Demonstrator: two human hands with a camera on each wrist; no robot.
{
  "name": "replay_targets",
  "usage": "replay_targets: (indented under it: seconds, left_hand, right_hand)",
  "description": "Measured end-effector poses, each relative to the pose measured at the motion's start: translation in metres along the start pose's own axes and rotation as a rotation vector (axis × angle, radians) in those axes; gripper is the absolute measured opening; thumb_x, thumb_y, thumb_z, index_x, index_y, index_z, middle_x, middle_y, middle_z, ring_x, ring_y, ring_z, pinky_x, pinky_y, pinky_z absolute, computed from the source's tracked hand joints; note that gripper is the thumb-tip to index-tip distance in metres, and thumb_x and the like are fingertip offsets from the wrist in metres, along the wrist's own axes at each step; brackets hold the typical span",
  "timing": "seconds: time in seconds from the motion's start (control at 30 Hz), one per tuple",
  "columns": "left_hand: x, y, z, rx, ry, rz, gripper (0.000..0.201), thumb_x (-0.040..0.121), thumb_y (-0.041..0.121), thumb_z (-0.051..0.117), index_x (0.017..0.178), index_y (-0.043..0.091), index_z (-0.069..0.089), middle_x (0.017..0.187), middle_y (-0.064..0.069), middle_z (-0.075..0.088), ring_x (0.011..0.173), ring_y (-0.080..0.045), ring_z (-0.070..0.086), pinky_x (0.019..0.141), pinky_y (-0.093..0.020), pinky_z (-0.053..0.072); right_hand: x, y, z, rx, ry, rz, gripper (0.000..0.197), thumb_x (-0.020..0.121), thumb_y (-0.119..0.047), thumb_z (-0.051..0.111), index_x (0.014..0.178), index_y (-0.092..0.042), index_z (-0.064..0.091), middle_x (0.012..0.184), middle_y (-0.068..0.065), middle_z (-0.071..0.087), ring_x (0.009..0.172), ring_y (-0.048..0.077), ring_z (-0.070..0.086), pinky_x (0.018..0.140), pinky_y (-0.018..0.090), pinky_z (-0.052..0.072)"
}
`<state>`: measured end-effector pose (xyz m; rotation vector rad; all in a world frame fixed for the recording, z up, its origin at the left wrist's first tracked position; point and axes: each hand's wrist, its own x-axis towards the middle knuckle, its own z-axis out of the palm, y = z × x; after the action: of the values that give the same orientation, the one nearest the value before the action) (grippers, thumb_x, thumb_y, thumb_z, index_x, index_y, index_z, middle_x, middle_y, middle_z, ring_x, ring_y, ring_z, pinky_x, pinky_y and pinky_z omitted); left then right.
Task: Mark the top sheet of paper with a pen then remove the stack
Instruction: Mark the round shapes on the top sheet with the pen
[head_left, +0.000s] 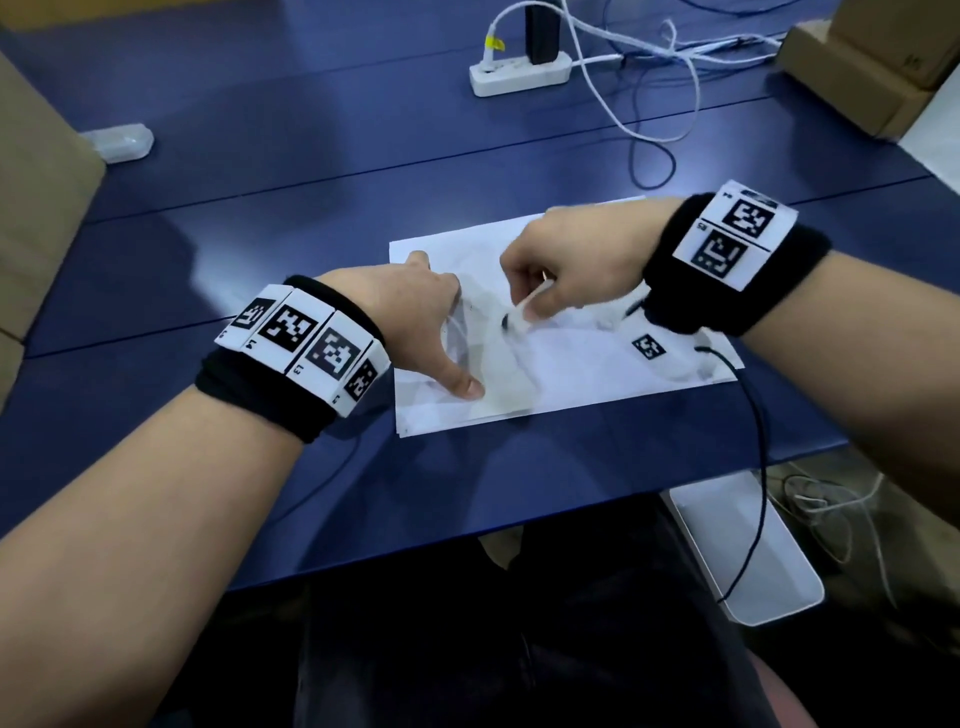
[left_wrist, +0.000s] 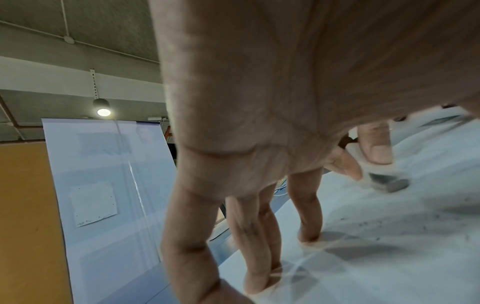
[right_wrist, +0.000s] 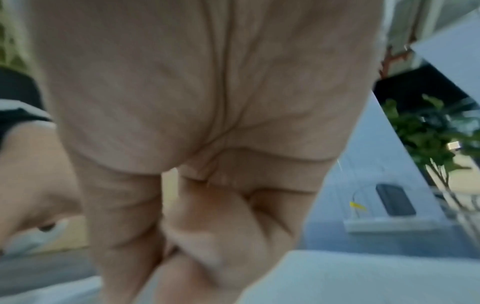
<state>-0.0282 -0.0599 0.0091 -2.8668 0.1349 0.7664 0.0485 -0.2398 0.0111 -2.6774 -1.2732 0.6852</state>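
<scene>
Two hands over stack of paper (head_left: 571, 364) on blue table (head_left: 260, 218). Left hand (head_left: 415, 312) spread wide, straight fingertips (left_wrist: 309, 236) pressing top sheet flat. Right hand (head_left: 576, 265) just beside it, fingers curled — pinching white pen (head_left: 524, 312), dark tip on sheet between both hands. Power strip (head_left: 519, 73) well beyond hands.

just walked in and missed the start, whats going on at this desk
A person sits at a blue table marking paper. The left hand presses its fingertips on the stack of paper to steady it. The right hand pinches a white pen, tip down near the top sheet. The stack has not been removed.
</scene>
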Motion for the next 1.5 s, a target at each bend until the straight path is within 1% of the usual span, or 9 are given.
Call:
replay_targets:
  seconds: [0.23, 0.4, 0.57, 0.7, 0.77, 0.93, 1.13, 1.37, 1.5]
  left_hand:
    - [-0.001, 0.001, 0.0, 0.006, -0.005, -0.006, 0.108, 0.051, 0.084, 0.07, 0.136, 0.023, 0.044, 0.127, -0.002, 0.04, 0.099, -0.025, 0.06, 0.088, -0.045, 0.053]
    - [0.0, 0.0, 0.0, -0.014, -0.005, 0.005, 0.107, 0.05, 0.084, 0.071, 0.137, 0.027, 0.045, 0.122, -0.001, 0.039, 0.095, -0.024, 0.059, 0.09, -0.044, 0.052]
    - [0.0, 0.001, 0.0, 0.013, -0.009, -0.005, 0.107, 0.052, 0.084, 0.071, 0.136, 0.022, 0.044, 0.127, -0.004, 0.04, 0.099, -0.027, 0.06, 0.089, -0.045, 0.052]
    - [0.0, 0.001, 0.0, 0.002, -0.008, 0.007, 0.105, 0.053, 0.082, 0.071, 0.137, 0.024, 0.044, 0.127, -0.004, 0.039, 0.098, -0.026, 0.06, 0.09, -0.043, 0.052]
    - [0.001, 0.0, 0.0, -0.002, -0.003, 0.008, 0.105, 0.053, 0.083, 0.071, 0.136, 0.025, 0.044, 0.126, -0.003, 0.039, 0.097, -0.025, 0.06, 0.089, -0.042, 0.051]
    - [0.002, 0.001, 0.0, 0.017, -0.012, -0.007, 0.109, 0.051, 0.085, 0.07, 0.136, 0.023, 0.043, 0.126, -0.003, 0.04, 0.099, -0.026, 0.059, 0.088, -0.044, 0.052]
    - [0.001, 0.0, 0.001, -0.015, 0.011, 0.014, 0.101, 0.053, 0.082, 0.072, 0.133, 0.027, 0.046, 0.122, -0.002, 0.04, 0.096, -0.024, 0.06, 0.078, -0.037, 0.047]
    - [0.001, 0.002, 0.001, 0.016, 0.009, 0.01, 0.107, 0.056, 0.082, 0.071, 0.139, 0.021, 0.043, 0.128, -0.005, 0.04, 0.104, -0.027, 0.059, 0.081, -0.037, 0.049]
    - [0.001, 0.001, 0.001, -0.01, 0.002, 0.017, 0.104, 0.055, 0.081, 0.072, 0.137, 0.023, 0.045, 0.126, -0.004, 0.04, 0.102, -0.026, 0.059, 0.087, -0.041, 0.05]
  right_hand:
    - [-0.012, -0.012, 0.015, 0.058, -0.144, -0.071, 0.008, 0.085, -0.029, 0.073, 0.088, -0.027, 0.066, 0.078, -0.007, 0.07, 0.069, 0.021, 0.067, 0.069, 0.041, 0.057]
    - [-0.002, 0.001, 0.0, 0.01, 0.032, 0.004, 0.009, 0.086, -0.031, 0.072, 0.087, -0.025, 0.065, 0.076, -0.007, 0.071, 0.063, 0.014, 0.066, 0.065, 0.035, 0.052]
    - [-0.011, -0.017, 0.016, 0.068, -0.174, -0.091, 0.01, 0.085, -0.031, 0.074, 0.09, -0.025, 0.067, 0.078, -0.005, 0.071, 0.064, 0.017, 0.064, 0.065, 0.038, 0.057]
    - [-0.004, -0.002, 0.003, 0.04, -0.035, 0.005, 0.009, 0.085, -0.031, 0.072, 0.088, -0.025, 0.067, 0.076, -0.005, 0.072, 0.06, 0.014, 0.064, 0.068, 0.043, 0.059]
    - [-0.004, 0.003, 0.0, 0.018, 0.027, 0.023, 0.008, 0.086, -0.031, 0.071, 0.086, -0.025, 0.065, 0.074, -0.006, 0.071, 0.061, 0.014, 0.065, 0.064, 0.036, 0.053]
    - [-0.014, -0.014, 0.016, 0.049, -0.148, -0.088, 0.009, 0.085, -0.03, 0.073, 0.089, -0.027, 0.066, 0.079, -0.007, 0.069, 0.072, 0.023, 0.067, 0.067, 0.035, 0.054]
    - [0.011, 0.002, -0.007, -0.052, 0.136, 0.006, 0.015, 0.086, -0.032, 0.07, 0.09, -0.019, 0.065, 0.076, -0.008, 0.067, 0.077, 0.021, 0.067, 0.07, 0.034, 0.051]
    - [-0.007, -0.013, 0.01, 0.052, -0.152, -0.106, 0.011, 0.085, -0.026, 0.074, 0.084, -0.026, 0.064, 0.07, -0.006, 0.066, 0.056, 0.014, 0.063, 0.059, 0.03, 0.053]
    - [0.008, -0.002, -0.005, -0.027, 0.022, -0.033, 0.009, 0.086, -0.027, 0.071, 0.085, -0.024, 0.063, 0.073, -0.006, 0.069, 0.061, 0.015, 0.066, 0.063, 0.034, 0.052]
